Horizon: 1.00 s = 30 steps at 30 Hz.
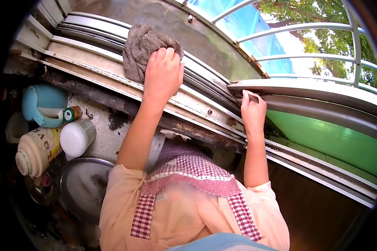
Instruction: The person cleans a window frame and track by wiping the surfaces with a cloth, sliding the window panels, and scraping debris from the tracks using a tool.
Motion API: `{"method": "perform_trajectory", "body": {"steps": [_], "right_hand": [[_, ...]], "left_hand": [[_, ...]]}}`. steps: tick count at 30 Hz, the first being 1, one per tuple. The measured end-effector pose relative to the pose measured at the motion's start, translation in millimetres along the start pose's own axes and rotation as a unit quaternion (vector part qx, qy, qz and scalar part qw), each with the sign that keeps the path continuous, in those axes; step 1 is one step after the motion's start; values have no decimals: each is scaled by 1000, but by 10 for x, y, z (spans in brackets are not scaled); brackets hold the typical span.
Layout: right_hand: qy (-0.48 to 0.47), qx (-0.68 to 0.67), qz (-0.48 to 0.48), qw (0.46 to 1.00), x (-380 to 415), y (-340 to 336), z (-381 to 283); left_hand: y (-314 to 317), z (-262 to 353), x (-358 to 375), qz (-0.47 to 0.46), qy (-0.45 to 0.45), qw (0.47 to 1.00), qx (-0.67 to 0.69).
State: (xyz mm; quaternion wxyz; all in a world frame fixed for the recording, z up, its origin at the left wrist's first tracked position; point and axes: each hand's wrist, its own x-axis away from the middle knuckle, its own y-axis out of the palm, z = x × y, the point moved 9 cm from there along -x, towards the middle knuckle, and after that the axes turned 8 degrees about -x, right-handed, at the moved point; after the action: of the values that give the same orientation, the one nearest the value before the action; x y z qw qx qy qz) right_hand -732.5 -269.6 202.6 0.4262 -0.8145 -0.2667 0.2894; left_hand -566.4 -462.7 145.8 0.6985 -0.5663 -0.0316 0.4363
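Note:
A crumpled grey-brown cloth [140,48] lies over the white window track [92,50], in the upper middle of the view. My left hand [163,75] is on its right part, fingers bent and pressed together around the fabric. Farther right, my right hand [254,113] grips the lower corner of the sliding window frame [314,106], its fingers curled over the edge. Green glass [331,140] shows below that frame. Dirt marks the track and the sill beneath it.
White curved railings [297,28] stand outside, with a blue sheet and trees beyond. At the lower left are a light-blue container [44,102], a beige flask [34,152], a white-lidded jar [76,138], a small green-lidded bottle [72,113] and a round metal tray [86,184].

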Motion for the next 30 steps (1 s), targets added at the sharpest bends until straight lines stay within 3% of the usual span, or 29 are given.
{"method": "perform_trajectory", "body": {"steps": [2,3,6,8,10,11,12,14,19,23,24,27,30], "right_hand": [[8,27,-60,998,37,297,169],[-34,91,-91,991,51,357,98],[149,-68,-20,986,52,68,174],[66,14,-61,996,44,152,225],[111,-161,-105,975,65,254,208],[126,-159,-97,974,49,191,211],[73,-133,-63,986,52,38,94],[108,-114,-91,983,158,-60,143],[77,-145,-79,983,242,-73,298],[104,-189,-79,973,237,76,428],[54,-126,-65,988,209,87,314],[101,-70,-83,989,137,199,306],[82,-296,-39,951,112,254,170]], "left_hand": [[3,5,-1,8,1,1000,0],[0,3,1,8,0,1000,1],[9,-5,0,-3,0,1000,8],[22,-15,0,-1,0,1000,-3],[36,3,-1,-5,4,1000,-3],[31,-2,-5,-9,2,1000,-1],[30,-6,-4,-14,-2,1000,1],[24,-7,-14,-12,-4,1000,-2],[27,11,-13,-17,-7,1000,-8],[17,12,-11,-16,-7,1000,-11],[16,17,-16,-20,-8,1000,-13],[11,27,-23,-17,-7,1000,-12],[27,37,8,-18,-4,1000,-6]]}}
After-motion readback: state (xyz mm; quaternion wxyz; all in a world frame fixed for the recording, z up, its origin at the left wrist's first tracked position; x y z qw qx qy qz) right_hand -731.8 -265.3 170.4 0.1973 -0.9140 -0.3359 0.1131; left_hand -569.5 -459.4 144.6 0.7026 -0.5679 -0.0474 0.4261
